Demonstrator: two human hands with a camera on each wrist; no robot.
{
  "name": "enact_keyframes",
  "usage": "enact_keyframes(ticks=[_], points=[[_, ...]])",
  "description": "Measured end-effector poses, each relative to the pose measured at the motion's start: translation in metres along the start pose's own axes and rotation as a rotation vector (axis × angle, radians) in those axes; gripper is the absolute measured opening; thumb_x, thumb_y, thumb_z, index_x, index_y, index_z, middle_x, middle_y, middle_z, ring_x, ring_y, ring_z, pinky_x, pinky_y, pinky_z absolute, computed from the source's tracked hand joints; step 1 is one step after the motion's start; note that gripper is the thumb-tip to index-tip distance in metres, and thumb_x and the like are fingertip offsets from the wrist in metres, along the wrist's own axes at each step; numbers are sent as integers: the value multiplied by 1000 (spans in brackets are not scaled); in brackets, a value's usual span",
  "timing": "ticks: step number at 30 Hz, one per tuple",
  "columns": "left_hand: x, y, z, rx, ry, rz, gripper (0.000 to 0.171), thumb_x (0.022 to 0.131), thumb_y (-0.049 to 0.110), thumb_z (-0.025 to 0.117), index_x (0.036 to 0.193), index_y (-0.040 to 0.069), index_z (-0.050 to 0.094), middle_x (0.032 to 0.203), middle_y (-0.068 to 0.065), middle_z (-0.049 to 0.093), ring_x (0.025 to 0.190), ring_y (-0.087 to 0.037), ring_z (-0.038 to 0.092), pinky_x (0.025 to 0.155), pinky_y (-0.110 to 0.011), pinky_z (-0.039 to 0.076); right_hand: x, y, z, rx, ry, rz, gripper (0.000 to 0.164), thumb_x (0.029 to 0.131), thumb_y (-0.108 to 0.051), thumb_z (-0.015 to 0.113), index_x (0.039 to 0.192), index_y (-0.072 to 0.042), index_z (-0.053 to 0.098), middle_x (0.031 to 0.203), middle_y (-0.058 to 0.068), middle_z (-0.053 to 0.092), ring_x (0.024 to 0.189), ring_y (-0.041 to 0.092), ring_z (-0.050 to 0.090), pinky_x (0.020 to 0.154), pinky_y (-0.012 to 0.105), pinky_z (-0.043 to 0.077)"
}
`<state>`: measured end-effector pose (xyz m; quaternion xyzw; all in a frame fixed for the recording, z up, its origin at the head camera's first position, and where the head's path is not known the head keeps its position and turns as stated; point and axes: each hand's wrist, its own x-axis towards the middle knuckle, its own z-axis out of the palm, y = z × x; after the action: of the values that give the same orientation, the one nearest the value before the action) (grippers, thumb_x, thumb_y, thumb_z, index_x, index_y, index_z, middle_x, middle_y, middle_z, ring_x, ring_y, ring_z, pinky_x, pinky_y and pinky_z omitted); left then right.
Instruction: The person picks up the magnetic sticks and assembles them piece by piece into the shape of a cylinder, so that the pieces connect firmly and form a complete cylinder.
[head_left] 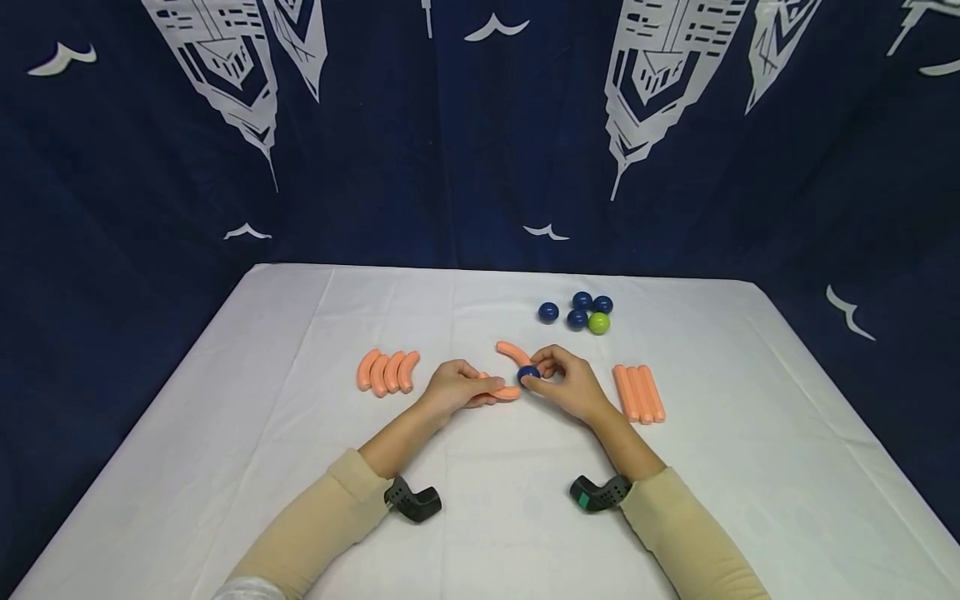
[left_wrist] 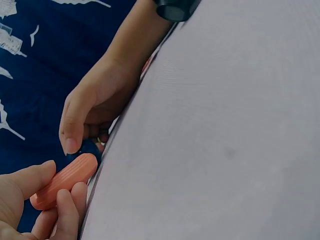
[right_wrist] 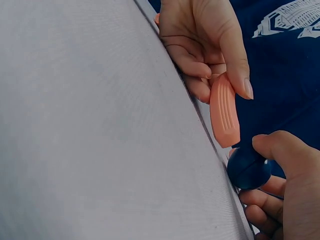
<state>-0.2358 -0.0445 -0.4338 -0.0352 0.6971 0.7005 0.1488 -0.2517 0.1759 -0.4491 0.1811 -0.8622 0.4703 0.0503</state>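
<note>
My left hand (head_left: 459,386) pinches a curved orange stick (left_wrist: 67,181) between thumb and fingers. Thumb and fingers of my right hand (head_left: 572,385) grip a dark blue ball (right_wrist: 248,167). The stick's free end points at the ball and lies very close to it; whether they touch I cannot tell. In the head view a second curved orange stick (head_left: 512,352) reaches up and left from the ball, its lower end at the ball and my right fingers. Whether that stick is joined to the ball is hidden.
On the white-covered table (head_left: 315,517), several curved orange sticks (head_left: 393,372) lie left of my hands. Three straight orange sticks (head_left: 639,394) lie right. Further back are several blue balls (head_left: 582,301) and a green ball (head_left: 599,323). A dark blue patterned cloth (head_left: 450,167) hangs behind.
</note>
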Motion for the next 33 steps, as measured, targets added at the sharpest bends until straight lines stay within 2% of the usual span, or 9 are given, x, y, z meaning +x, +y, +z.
enact_keyframes(ticks=[13, 19, 22, 27, 31, 33], points=[[-2, -7, 12, -17, 37, 92, 29, 84, 2, 75, 75, 3, 47, 82, -15, 67, 63, -13, 69, 65, -26, 56, -1, 0, 0, 0, -4, -11, 27, 84, -20, 76, 103, -4, 65, 85, 2, 65, 81, 18, 58, 74, 28, 47], [-6, -10, 17, -26, 68, 133, 31, 84, 3, 75, 78, 3, 45, 81, -10, 56, 63, -14, 69, 66, -26, 56, 1, 1, 0, 0, -5, -9, 26, 85, -20, 75, 103, -4, 65, 85, 2, 64, 81, 19, 58, 74, 28, 47], [-9, -10, 18, -17, 102, 133, 32, 85, 5, 74, 78, 4, 43, 81, -9, 54, 62, -13, 68, 67, -26, 56, 1, 2, 0, 2, -3, -9, 25, 85, -20, 75, 102, -4, 65, 85, 2, 64, 80, 19, 58, 74, 28, 47], [-10, -11, 18, -17, 136, 133, 33, 86, 8, 74, 79, 6, 42, 82, -10, 59, 62, -14, 69, 67, -25, 56, 1, 1, 0, -20, 5, -19, 23, 85, -19, 74, 101, -5, 65, 84, 2, 63, 79, 18, 57, 73, 28, 46], [-10, -11, 17, 18, 113, 154, 32, 87, 10, 74, 79, 5, 43, 82, -9, 60, 64, -16, 70, 68, -25, 56, 1, 1, 0, -24, 11, -19, 23, 85, -19, 74, 101, -5, 65, 85, 2, 63, 79, 18, 57, 73, 28, 47], [-11, -11, 16, 82, 95, 170, 31, 87, 14, 75, 79, 5, 46, 77, -10, 62, 64, -16, 70, 65, -24, 55, 1, 1, 0, -21, 9, -19, 23, 85, -18, 75, 101, -4, 66, 85, 3, 63, 79, 17, 57, 73, 28, 47]])
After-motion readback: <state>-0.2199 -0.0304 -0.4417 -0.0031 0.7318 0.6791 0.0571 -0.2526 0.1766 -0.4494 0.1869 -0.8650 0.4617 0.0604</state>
